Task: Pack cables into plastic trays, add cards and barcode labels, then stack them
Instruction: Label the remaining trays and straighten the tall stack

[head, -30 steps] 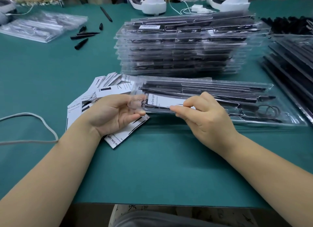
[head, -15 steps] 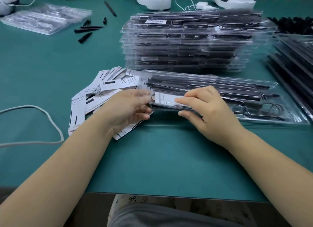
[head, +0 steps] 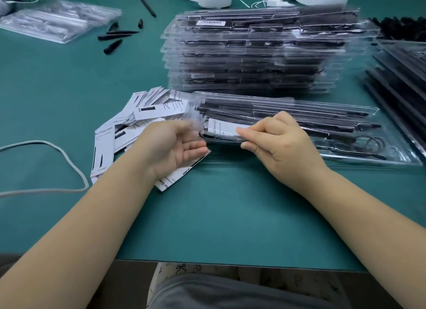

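**Card going into the front tray**

Nearest the table edge, both forearms reach in over the green mat point(head: 219, 216). The left hand point(head: 175, 147) lies palm up above the loose pile of white cards point(head: 129, 124), fingers relaxed and only loosely bent, its fingertips right at the left end of the clear tray point(head: 391, 156); whether they touch the plastic is hard to tell through the blur. The right hand point(head: 281, 142) has its fingers curled and pinches the near edge of the tray's left end, thumb on top and forefinger beneath, right over the white card point(head: 221, 127) that sits inside that end of the tray. In the same tray, black rods run lengthwise and a coiled black cable point(head: 359, 145) lies in the right-hand compartment. A grey cord point(head: 69, 161) loops across the mat at far left.

Behind the tray stands the tall stack of filled trays point(head: 253, 62), and a barcode label point(head: 211, 22) shows on the top one. More trays point(head: 401, 82) lean at far right. Further left, small black pieces point(head: 115, 38) are scattered on the mat, with a clear bag point(head: 57, 23) beyond them.
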Tool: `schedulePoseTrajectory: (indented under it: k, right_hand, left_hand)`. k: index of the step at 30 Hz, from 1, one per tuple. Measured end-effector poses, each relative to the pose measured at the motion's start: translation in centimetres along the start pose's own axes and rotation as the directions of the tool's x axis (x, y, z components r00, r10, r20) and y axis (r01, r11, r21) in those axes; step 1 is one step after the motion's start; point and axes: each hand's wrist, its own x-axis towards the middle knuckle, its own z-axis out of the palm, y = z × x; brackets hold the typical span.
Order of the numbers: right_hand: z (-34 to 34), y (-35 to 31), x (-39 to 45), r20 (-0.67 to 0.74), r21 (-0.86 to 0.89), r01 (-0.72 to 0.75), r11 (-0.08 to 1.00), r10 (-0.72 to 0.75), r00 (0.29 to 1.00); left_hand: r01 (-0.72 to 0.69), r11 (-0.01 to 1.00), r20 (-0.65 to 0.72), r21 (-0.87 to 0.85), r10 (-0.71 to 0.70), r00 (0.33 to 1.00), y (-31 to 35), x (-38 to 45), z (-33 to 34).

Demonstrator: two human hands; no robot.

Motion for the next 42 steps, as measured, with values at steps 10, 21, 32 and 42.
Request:
schedulePoseTrajectory:
  k: [10,21,32,42]
  right_hand:
    - [-0.11,0.06,-0.25,-0.006,-0.017,0.058,0.998,-0.058,0.998]
    - [-0.04,0.05,-0.50,-0.027,-0.038,0.083,0.996,-0.084,0.996]
    - [-0.26,-0.28,-0.38,0.023,-0.025,0.035,0.999,-0.034,0.999]
    - [0.60,-0.78,-0.12,0.061,-0.176,0.005,0.984,0.006,0.998]
  left_hand:
    - [-0.079,0.956,-0.098,0.283,0.111,0.989,-0.05,0.05,0.30]
    - [-0.074,0.852,-0.045,0.518,0.114,0.992,0.35,0.30,-0.36]
    - [-0.084,0.859,-0.051,0.506,0.127,0.991,0.38,0.42,-0.21]
    - [-0.095,0.858,-0.072,0.505,0.152,0.986,0.30,0.34,-0.26]
